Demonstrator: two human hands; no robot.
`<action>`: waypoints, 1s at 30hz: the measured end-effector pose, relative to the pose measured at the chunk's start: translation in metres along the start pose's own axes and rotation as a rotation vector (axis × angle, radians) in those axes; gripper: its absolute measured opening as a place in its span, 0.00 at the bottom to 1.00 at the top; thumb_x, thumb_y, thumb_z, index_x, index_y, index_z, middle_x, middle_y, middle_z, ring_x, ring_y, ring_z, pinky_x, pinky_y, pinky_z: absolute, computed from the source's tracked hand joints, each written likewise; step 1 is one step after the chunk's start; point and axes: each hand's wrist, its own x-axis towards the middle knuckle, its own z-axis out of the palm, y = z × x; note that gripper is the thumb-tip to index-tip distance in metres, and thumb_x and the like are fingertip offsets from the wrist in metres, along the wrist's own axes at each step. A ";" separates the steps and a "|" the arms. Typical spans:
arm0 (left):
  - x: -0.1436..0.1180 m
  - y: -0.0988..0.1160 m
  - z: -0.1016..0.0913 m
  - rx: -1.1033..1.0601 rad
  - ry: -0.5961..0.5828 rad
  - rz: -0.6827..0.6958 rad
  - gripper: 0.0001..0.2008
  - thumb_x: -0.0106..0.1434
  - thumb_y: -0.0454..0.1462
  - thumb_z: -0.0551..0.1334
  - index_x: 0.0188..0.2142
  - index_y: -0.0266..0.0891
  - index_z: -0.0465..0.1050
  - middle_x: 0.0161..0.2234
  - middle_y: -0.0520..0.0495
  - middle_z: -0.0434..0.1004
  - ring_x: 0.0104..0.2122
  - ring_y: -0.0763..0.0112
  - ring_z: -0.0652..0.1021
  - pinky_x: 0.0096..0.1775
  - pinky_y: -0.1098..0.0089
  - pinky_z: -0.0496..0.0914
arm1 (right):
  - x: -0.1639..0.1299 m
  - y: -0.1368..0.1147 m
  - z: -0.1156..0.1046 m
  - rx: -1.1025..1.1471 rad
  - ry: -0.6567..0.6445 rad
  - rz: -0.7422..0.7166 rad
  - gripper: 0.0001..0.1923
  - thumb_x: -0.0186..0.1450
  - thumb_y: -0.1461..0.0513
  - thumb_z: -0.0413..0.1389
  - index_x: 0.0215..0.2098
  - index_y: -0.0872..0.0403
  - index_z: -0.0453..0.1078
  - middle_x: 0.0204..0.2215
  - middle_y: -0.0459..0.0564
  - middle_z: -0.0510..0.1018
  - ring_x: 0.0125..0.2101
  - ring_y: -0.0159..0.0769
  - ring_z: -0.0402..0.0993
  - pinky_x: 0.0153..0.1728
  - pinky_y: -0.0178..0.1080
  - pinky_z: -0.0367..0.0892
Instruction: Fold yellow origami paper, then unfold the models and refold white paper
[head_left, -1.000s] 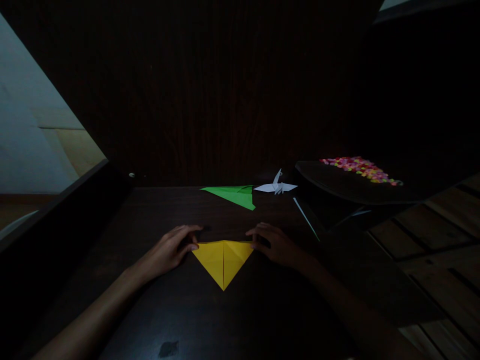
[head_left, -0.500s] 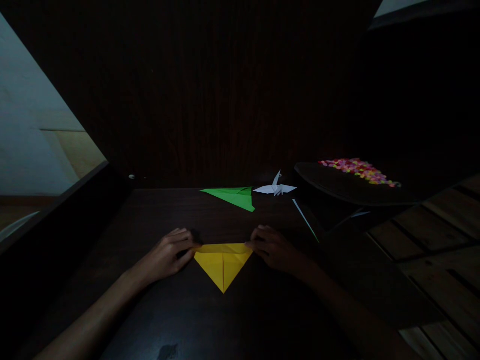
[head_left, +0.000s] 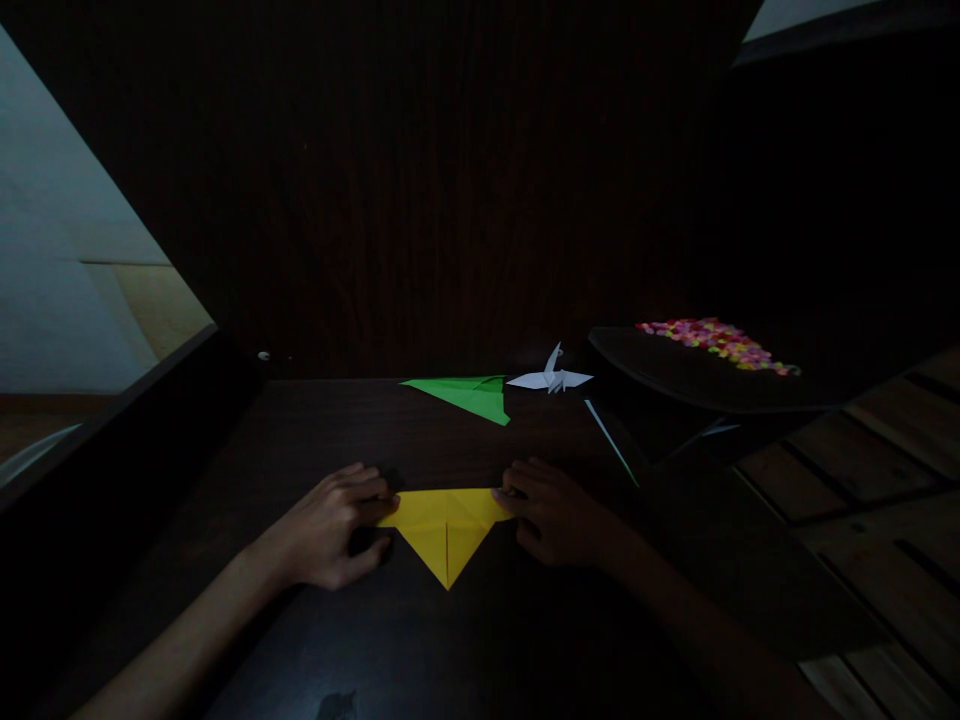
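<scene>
Yellow folded paper with triangular point sits on dark wooden tabletop, near side of green folded-paper dart. Left hand: fingers on yellow paper's left end, thumb apart. Right hand touches right end; can't tell if pinched.

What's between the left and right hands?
The yellow paper, in the head view. The left hand touches one end, the right hand the other; its point faces the wearer.
</scene>
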 end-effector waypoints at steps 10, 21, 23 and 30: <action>0.001 0.004 -0.003 0.114 0.023 0.080 0.16 0.64 0.46 0.60 0.41 0.38 0.78 0.41 0.40 0.81 0.40 0.55 0.79 0.48 0.51 0.71 | -0.004 0.003 0.010 -0.004 0.133 -0.020 0.21 0.61 0.49 0.60 0.43 0.57 0.75 0.41 0.58 0.77 0.43 0.48 0.73 0.51 0.54 0.66; 0.004 0.011 0.016 0.058 0.159 0.132 0.24 0.62 0.51 0.63 0.47 0.34 0.76 0.47 0.36 0.80 0.47 0.51 0.79 0.50 0.51 0.73 | 0.003 -0.002 0.015 -0.013 0.080 -0.054 0.10 0.65 0.56 0.60 0.36 0.55 0.75 0.41 0.55 0.79 0.40 0.43 0.75 0.43 0.45 0.73; 0.006 0.012 0.017 0.062 0.178 0.147 0.23 0.63 0.51 0.61 0.46 0.33 0.76 0.45 0.35 0.80 0.45 0.53 0.79 0.48 0.53 0.74 | 0.003 -0.003 0.018 -0.045 0.072 -0.050 0.11 0.65 0.54 0.59 0.36 0.54 0.74 0.42 0.54 0.80 0.40 0.42 0.75 0.43 0.45 0.72; 0.008 0.012 0.020 0.122 0.186 0.178 0.22 0.65 0.51 0.59 0.43 0.32 0.75 0.43 0.34 0.80 0.42 0.54 0.80 0.43 0.56 0.76 | 0.006 -0.011 0.012 -0.084 0.030 -0.042 0.22 0.64 0.47 0.56 0.42 0.57 0.72 0.41 0.58 0.79 0.37 0.45 0.76 0.35 0.45 0.71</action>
